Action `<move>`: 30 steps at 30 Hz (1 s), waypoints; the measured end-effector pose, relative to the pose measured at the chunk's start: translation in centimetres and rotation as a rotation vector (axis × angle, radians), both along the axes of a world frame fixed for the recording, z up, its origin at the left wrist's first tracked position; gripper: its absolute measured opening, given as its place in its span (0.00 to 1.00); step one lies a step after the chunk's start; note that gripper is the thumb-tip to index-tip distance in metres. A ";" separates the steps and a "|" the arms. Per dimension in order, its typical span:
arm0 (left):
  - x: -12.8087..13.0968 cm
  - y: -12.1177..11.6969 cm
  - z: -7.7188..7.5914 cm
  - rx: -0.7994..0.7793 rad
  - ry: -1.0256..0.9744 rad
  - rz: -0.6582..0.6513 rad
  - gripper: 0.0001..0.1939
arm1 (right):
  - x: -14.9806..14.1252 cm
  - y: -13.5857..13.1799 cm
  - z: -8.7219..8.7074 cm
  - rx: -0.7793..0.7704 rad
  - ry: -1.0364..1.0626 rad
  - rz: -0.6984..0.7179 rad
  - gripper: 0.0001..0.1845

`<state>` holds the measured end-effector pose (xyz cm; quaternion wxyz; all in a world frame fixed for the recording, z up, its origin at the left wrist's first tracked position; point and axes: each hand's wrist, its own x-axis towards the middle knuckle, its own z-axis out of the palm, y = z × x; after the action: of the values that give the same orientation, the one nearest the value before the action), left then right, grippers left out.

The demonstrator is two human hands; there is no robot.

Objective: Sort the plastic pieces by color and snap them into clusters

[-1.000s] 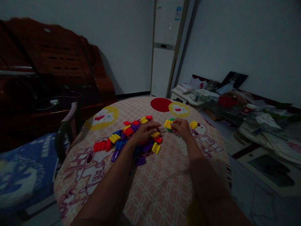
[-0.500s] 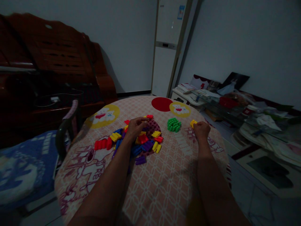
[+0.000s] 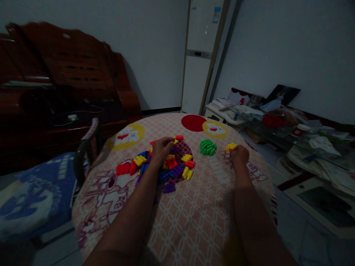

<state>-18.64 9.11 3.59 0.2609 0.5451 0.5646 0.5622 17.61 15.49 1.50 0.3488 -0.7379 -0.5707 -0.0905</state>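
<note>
My left hand (image 3: 162,150) is over the left side of a heap of toy building blocks, its fingers pinched on a small yellow block (image 3: 175,140). Beneath it lie red blocks (image 3: 172,163), blue blocks (image 3: 164,176) and purple blocks (image 3: 176,171), partly hidden by the hand and forearm. To the right, my right hand (image 3: 240,154) is closed at the near edge of a yellow block cluster (image 3: 230,147), which rests at the table's right side. Between the hands sits a green block cluster (image 3: 208,147), touched by neither.
The blocks lie partly on a dark red perforated mat or base (image 3: 185,147), on a round table with a patterned cloth (image 3: 191,210). A chair with a blue cover (image 3: 50,184) stands at left. A cluttered glass-topped cabinet (image 3: 266,123) is at right.
The yellow block at my left fingertips shows more plainly now. My right hand stays by the yellow cluster, more of which is visible. The whole view has shifted slightly.
</note>
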 end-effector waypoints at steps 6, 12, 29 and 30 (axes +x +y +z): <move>-0.6 0.0 -0.4 0.017 0.116 0.200 0.17 | -2.9 -0.6 1.6 0.125 0.085 0.146 0.12; -0.9 0.5 -1.3 0.023 0.413 0.175 0.17 | -7.3 -1.5 1.3 0.154 0.058 0.405 0.15; -0.1 4.2 -1.3 -0.306 0.861 0.026 0.18 | -6.5 -0.9 0.1 0.209 0.095 0.390 0.15; -0.1 4.5 -1.0 -0.332 0.863 0.022 0.18 | -6.5 -0.9 0.2 0.202 0.097 0.377 0.14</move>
<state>-18.74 13.58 2.56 0.0797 0.6740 0.7098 0.1885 11.16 14.54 1.66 0.4586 -0.5829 -0.6693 -0.0447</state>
